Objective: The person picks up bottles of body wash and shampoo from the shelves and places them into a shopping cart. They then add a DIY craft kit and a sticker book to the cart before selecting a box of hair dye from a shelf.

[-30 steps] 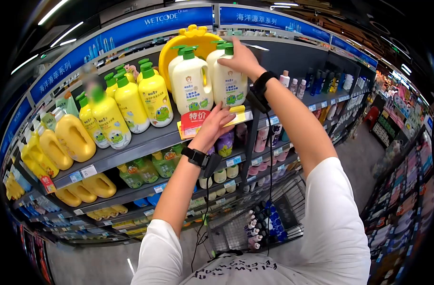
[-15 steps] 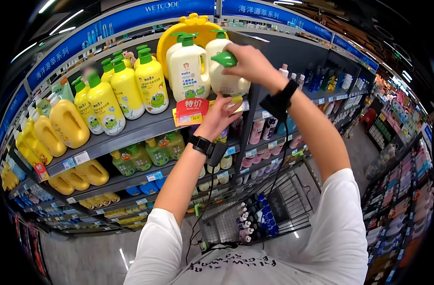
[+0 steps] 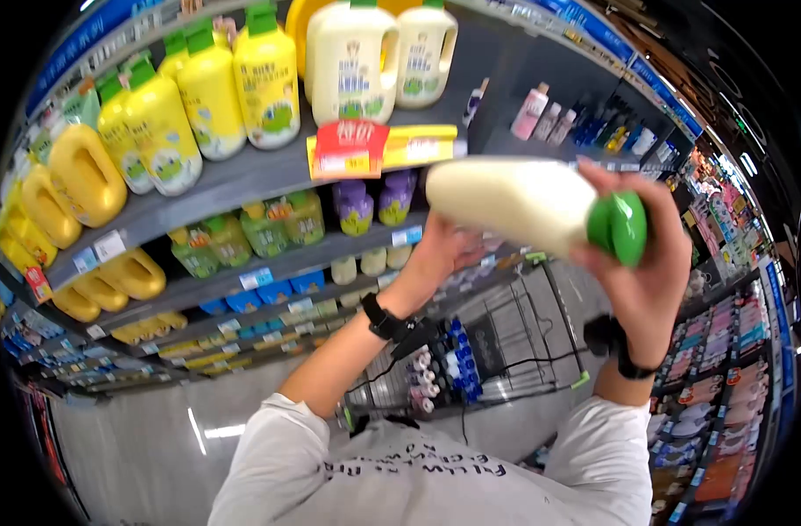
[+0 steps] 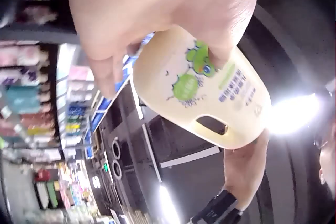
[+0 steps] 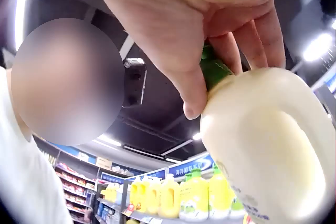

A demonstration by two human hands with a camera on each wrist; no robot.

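Observation:
My right hand [image 3: 650, 263] grips a cream-white bottle [image 3: 514, 197] around its green top [image 3: 618, 228], and the bottle lies nearly sideways in the air in front of the shelf. The right wrist view shows the fingers and thumb of that hand [image 5: 184, 29] around the neck of the bottle [image 5: 262, 129]. Just below the bottle's base is my left hand [image 3: 440, 263], fingers extended. In the left wrist view the hand [image 4: 163, 8] overlaps the frog-printed end of the bottle [image 4: 205, 92]; whether it bears any weight I cannot tell.
Two similar white bottles [image 3: 357, 66] stand on the upper shelf behind a red tag [image 3: 350, 147], with yellow bottles [image 3: 159, 131] to their left. Below my hands is a shopping cart [image 3: 523, 329] holding several bottles [image 3: 462, 359]. Another display [image 3: 716, 403] lines the right side.
The right-hand white bottle has left the shelf, tipped over and come right and closer to me in my right hand. My left hand has moved away from the shelf edge. The head view has tilted down.

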